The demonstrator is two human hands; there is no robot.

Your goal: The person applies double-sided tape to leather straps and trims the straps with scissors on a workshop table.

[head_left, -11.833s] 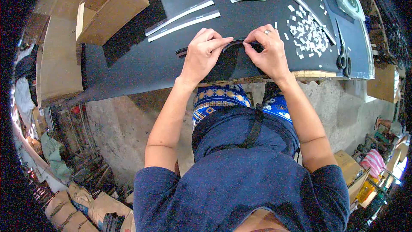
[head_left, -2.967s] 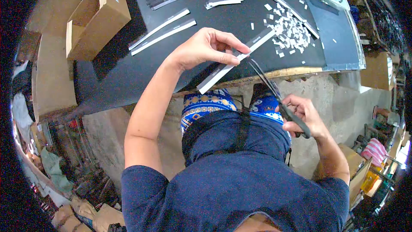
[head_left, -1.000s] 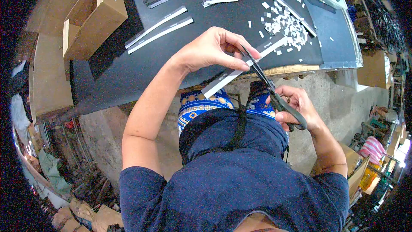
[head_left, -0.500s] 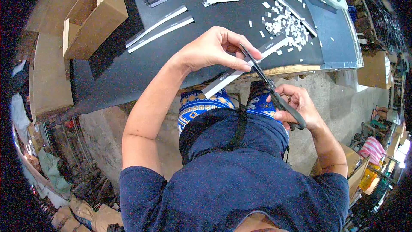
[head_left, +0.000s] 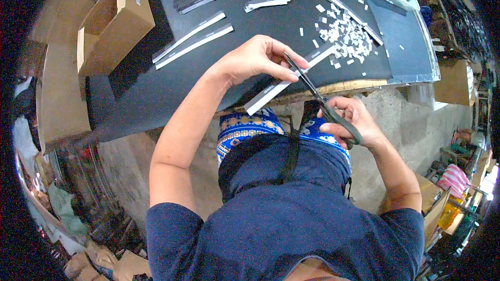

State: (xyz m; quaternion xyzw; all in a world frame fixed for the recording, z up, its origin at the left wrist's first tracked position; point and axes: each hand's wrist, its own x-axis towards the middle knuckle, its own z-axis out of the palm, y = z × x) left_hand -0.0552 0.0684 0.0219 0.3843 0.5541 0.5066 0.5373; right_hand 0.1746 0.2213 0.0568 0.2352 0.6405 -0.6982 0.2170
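Strip [head_left: 266, 94] slants toward white scraps [head_left: 354, 39], left hand [head_left: 256, 61] pinching its middle; scissors [head_left: 322, 102], clamped in right hand [head_left: 353, 120], cross it just beside pinching fingers.

1. My left hand [head_left: 254, 61] covers the middle of the strip [head_left: 267, 93], centre of the frame
2. The scissors [head_left: 339, 120] partly hide my right hand [head_left: 357, 118]
3. Print on two strips [head_left: 197, 45], upper left, is too small

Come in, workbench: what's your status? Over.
Left grip pinching printed strip. Right grip holding scissors, blades at strip. White scraps near strip's far end.
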